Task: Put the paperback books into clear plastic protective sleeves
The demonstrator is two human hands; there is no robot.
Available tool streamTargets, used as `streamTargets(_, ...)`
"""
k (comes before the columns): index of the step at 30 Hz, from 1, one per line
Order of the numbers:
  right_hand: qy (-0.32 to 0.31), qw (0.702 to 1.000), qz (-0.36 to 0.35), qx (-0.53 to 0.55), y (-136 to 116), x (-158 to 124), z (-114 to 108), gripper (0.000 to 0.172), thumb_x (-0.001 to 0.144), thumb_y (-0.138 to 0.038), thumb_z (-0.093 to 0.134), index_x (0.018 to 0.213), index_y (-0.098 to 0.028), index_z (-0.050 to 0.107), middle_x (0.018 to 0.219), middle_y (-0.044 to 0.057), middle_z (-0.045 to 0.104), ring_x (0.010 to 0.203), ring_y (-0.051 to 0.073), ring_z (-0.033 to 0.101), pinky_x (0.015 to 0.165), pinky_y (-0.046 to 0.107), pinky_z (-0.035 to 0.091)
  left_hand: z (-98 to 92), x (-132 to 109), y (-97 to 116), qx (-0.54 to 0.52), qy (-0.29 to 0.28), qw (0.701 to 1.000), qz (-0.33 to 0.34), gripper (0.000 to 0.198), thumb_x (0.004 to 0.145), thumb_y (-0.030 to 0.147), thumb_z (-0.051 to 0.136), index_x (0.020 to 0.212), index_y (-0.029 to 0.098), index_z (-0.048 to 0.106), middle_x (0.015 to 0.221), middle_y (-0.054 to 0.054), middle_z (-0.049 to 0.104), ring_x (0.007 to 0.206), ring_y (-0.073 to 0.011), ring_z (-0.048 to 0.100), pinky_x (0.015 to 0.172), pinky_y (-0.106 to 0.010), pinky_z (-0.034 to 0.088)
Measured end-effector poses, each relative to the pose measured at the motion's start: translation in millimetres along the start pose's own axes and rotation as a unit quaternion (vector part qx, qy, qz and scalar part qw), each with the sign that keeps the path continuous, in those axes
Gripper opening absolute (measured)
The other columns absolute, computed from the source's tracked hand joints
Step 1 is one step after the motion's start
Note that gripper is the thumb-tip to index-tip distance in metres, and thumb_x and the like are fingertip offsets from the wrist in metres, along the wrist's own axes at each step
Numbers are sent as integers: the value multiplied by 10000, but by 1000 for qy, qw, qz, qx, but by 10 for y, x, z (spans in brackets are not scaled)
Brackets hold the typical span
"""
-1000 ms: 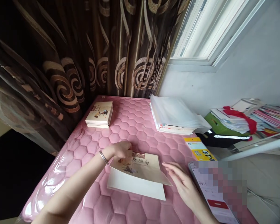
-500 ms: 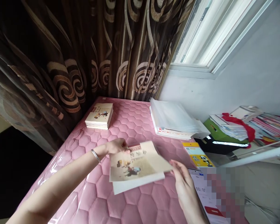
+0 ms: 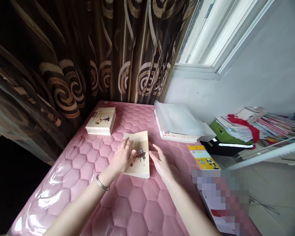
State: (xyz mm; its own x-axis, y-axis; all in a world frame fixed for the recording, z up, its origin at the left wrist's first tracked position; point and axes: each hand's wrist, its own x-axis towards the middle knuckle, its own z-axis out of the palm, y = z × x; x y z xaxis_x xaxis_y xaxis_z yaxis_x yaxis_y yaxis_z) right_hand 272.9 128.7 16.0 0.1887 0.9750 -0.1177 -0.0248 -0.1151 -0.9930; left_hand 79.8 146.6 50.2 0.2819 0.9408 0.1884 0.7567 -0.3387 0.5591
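Observation:
A cream illustrated booklet (image 3: 140, 155) lies flat and closed on the pink quilted mat (image 3: 136, 200), with a small figure scene printed on its cover. My left hand (image 3: 123, 156) rests with spread fingers on the booklet's left part and hides that edge. My right hand (image 3: 160, 160) sits just beside its right edge, fingers apart, holding nothing. A bangle circles my left wrist. Nearer the curtain, a stack of similar booklets (image 3: 101, 121) stands to the left, beyond my left hand.
A pile of white papers in clear plastic sleeves (image 3: 178, 123) and a yellow panda card (image 3: 203, 158) lie on the mat to the right. A phone with a pixelated screen (image 3: 220, 203) lies at the right edge. A dark curtain (image 3: 61, 68) hangs behind.
The open booklet and white sheet have closed into one flat booklet, now lying upright and further back on the mat. My right hand has moved in beside it, and my left rests on it.

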Motion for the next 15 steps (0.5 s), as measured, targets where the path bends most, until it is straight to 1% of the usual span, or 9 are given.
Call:
streamTargets(2,-14,998,-37,-39,27,42,-7,715,794,-448,626,1428,-210,399,1017,62,716,943,229,676,824,362,546,38,-2,104,17,-90,994,66,541,986,450,314,1490,253,317,1601,-84,235,1474,-278,182,1171,-510,215)
streamTargets(3,-15,997,-53,-59,38,69,-13,697,799,-413,609,1434,-217,401,1004,53,715,922,220,675,820,355,540,82,-5,141,26,-124,989,81,567,990,473,285,1517,265,259,1612,-67,197,1484,-272,139,1182,-516,175)
streamTargets(5,-11,991,-78,-108,53,138,-22,611,796,-336,562,1391,-232,476,969,36,713,873,198,669,810,332,527,202,-15,184,50,-169,980,90,604,990,496,248,1540,258,175,1620,-57,128,1490,-275,87,1186,-545,117)
streamTargets(6,-9,987,-84,-136,58,179,-24,571,789,-301,537,1356,-235,521,940,28,710,838,187,663,801,322,522,270,-23,191,65,-180,977,93,613,989,500,243,1542,247,164,1619,-60,105,1490,-281,75,1184,-562,97)
streamTargets(9,-12,972,-83,-220,68,309,-18,517,793,-247,473,1299,-230,582,863,17,696,760,177,638,789,324,515,448,-49,189,120,-174,972,103,647,974,524,274,1535,213,188,1612,-84,87,1488,-310,70,1171,-605,65)
streamTargets(10,-13,965,-86,-247,71,348,-12,507,808,-243,460,1300,-233,582,879,21,694,787,182,637,813,330,509,487,-59,188,136,-165,971,108,661,968,536,285,1532,202,201,1609,-91,93,1487,-317,78,1169,-611,62)
streamTargets(12,-6,945,-98,-312,72,412,6,473,849,-241,438,1298,-249,586,971,42,680,906,198,627,887,345,482,529,-77,197,157,-146,970,116,678,959,556,294,1525,189,230,1606,-102,116,1483,-327,106,1168,-615,56)
streamTargets(14,6,914,-108,-391,61,459,29,441,889,-237,416,1289,-260,600,1041,69,639,1002,213,599,940,348,450,533,-91,217,165,-138,969,120,673,958,560,290,1516,185,268,1601,-107,147,1478,-333,133,1165,-620,58)
streamTargets(15,9,897,-108,-430,51,478,40,431,905,-237,408,1290,-260,602,1044,79,617,1018,218,591,947,344,442,529,-97,229,166,-137,969,120,668,958,558,290,1510,181,285,1599,-111,158,1476,-337,141,1163,-623,62)
